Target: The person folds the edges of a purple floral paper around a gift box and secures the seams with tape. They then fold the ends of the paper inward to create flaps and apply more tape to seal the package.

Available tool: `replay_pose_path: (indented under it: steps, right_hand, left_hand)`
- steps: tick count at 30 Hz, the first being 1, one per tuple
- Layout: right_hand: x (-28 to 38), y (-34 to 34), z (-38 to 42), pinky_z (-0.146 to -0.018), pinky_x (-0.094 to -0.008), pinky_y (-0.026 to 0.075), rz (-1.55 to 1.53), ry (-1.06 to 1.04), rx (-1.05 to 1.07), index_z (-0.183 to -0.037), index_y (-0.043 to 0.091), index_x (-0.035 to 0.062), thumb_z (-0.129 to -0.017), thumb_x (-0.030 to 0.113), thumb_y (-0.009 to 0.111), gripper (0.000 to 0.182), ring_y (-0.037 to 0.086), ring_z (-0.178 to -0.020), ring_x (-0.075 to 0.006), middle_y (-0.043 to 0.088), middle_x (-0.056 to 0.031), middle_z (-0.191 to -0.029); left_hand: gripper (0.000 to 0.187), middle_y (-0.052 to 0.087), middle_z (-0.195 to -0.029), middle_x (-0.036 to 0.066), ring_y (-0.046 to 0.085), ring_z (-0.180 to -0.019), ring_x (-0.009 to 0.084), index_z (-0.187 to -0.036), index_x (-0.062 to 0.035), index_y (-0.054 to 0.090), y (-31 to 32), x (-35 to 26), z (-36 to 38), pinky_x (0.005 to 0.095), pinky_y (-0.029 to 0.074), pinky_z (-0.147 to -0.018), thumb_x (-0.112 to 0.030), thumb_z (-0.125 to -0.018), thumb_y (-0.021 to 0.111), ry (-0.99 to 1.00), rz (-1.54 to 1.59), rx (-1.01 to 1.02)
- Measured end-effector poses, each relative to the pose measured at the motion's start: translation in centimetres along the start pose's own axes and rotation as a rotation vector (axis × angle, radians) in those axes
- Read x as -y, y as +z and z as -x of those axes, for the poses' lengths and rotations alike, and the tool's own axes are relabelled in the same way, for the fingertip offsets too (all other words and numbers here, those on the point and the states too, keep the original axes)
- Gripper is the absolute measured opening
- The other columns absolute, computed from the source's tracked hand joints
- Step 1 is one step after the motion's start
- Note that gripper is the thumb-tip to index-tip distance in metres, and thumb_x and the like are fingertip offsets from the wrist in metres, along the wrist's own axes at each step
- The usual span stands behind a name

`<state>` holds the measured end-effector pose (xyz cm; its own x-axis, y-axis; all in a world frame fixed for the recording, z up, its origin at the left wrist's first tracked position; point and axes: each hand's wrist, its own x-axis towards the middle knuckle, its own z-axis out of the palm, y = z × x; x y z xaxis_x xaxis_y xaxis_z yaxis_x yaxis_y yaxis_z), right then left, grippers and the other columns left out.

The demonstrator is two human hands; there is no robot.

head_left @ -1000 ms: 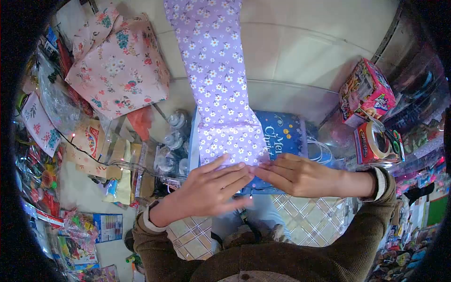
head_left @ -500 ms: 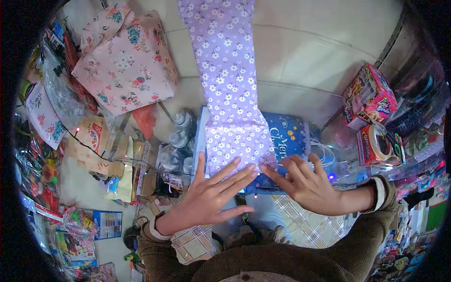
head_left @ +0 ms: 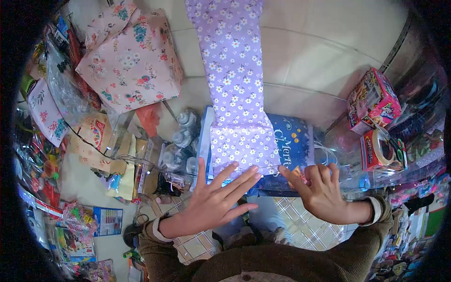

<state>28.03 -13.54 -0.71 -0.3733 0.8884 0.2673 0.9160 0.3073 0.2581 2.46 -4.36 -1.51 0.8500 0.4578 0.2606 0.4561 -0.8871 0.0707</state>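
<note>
Our right hand (head_left: 324,197) has shifted outward, toward three o'clock, along the near edge of the purple daisy-print wrapping paper (head_left: 244,145), so its index finger now reaches the five o'clock corner. Its other fingers curl loosely; whether it presses or pinches that corner, we cannot tell. Our left hand (head_left: 211,199), at about half past six, lies palm down with its fingers spread, the fingertips along the paper's near edge.

We have the paper as a long strip, running from mid-view up to twelve o'clock, with a crosswise crease on its lower part. Its near end lies over the blue Christmas gift bag (head_left: 296,141), which shows at three o'clock of that end.

We judge the paper light, thin and smooth, likely to slide on the bag, easy to fold but quick to wrinkle or tear. We do best to steady it with flat fingertips and take the near corners lightly between thumb and forefinger, sparing the creased middle.

Well apart, we have a pink floral-wrapped box (head_left: 131,66) at ten o'clock and a tape roll (head_left: 383,148) at three, green-handled scissors (head_left: 400,154) beside it.
</note>
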Motion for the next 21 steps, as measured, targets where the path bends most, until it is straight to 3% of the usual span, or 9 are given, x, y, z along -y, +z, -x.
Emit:
replay_pose_path:
  steps: [5,8,11,12,15,18,21]
  right_hand:
    - [-0.9,-1.1,-1.0,-0.089,-0.0471,0.037,-0.043,-0.034,-0.039,-0.142,0.046,0.0108,-0.078,0.012,0.060,0.065,0.050,-0.098,-0.0243,0.052,-0.0110,-0.106]
    - [-0.6,-1.9,-3.1,-0.096,-0.0533,0.034,-0.292,-0.114,-0.047,-0.141,0.043,0.0020,-0.075,0.012,0.066,0.071,0.050,-0.111,-0.0300,0.051,-0.0171,-0.120]
    - [0.6,0.2,-2.9,-0.110,-0.0527,0.027,-0.528,-0.238,0.064,-0.144,0.036,-0.0034,-0.075,0.013,0.062,0.075,0.041,-0.133,-0.0334,0.041,-0.0214,-0.143]
    - [0.9,0.6,-2.7,-0.115,-0.0490,0.022,-0.544,-0.216,0.079,-0.145,0.033,-0.0038,-0.079,0.016,0.058,0.073,0.035,-0.140,-0.0318,0.034,-0.0210,-0.150]
    - [0.8,0.5,-2.6,-0.117,-0.0447,0.020,-0.376,-0.249,0.066,-0.146,0.029,-0.0052,-0.074,0.027,0.065,0.086,0.033,-0.140,-0.0306,0.035,-0.0199,-0.149]
    - [0.6,0.7,-2.6,-0.117,-0.0453,0.019,-0.352,-0.267,0.095,-0.146,0.030,-0.0046,-0.074,0.030,0.065,0.087,0.032,-0.140,-0.0303,0.035,-0.0189,-0.150]
    - [0.4,0.6,-2.5,-0.118,-0.0456,0.018,-0.307,-0.281,0.095,-0.146,0.031,-0.0028,-0.074,0.032,0.065,0.087,0.032,-0.141,-0.0279,0.035,-0.0165,-0.150]
  left_hand:
    - [0.071,0.047,-0.144,0.007,0.041,-0.134,0.0250,-0.136,-0.0069,0.052,1.2,-0.8,0.1,0.0717,0.011,-0.104,-0.056,-0.086,0.058,0.021,-0.092,-0.109]
    - [0.073,0.047,-0.143,0.012,0.040,-0.136,0.0261,-0.134,-0.0020,0.053,1.4,-2.0,0.1,0.0704,0.013,-0.104,-0.058,-0.086,0.057,-0.012,-0.096,-0.104]
    - [0.073,0.047,-0.142,0.016,0.040,-0.136,0.0272,-0.132,0.0006,0.053,1.7,-3.1,0.0,0.0696,0.012,-0.105,-0.057,-0.087,0.057,-0.072,-0.065,-0.099]
    - [0.072,0.047,-0.142,0.017,0.040,-0.136,0.0276,-0.131,0.0012,0.053,1.9,-3.2,0.0,0.0694,0.012,-0.105,-0.056,-0.088,0.057,-0.096,-0.050,-0.103]
    - [0.068,0.048,-0.142,0.015,0.042,-0.135,0.0262,-0.134,-0.0007,0.052,1.9,-2.6,0.2,0.0677,0.011,-0.107,-0.052,-0.089,0.058,-0.107,0.058,-0.119]
    - [0.063,0.048,-0.143,0.011,0.044,-0.134,0.0223,-0.136,-0.0040,0.051,1.7,-2.1,0.3,0.0653,0.006,-0.110,-0.047,-0.090,0.058,-0.112,0.105,-0.134]
    - [0.061,0.048,-0.144,0.007,0.046,-0.132,0.0169,-0.137,-0.0071,0.051,1.4,-2.2,0.4,0.0611,0.010,-0.109,-0.045,-0.090,0.059,-0.147,0.102,-0.138]
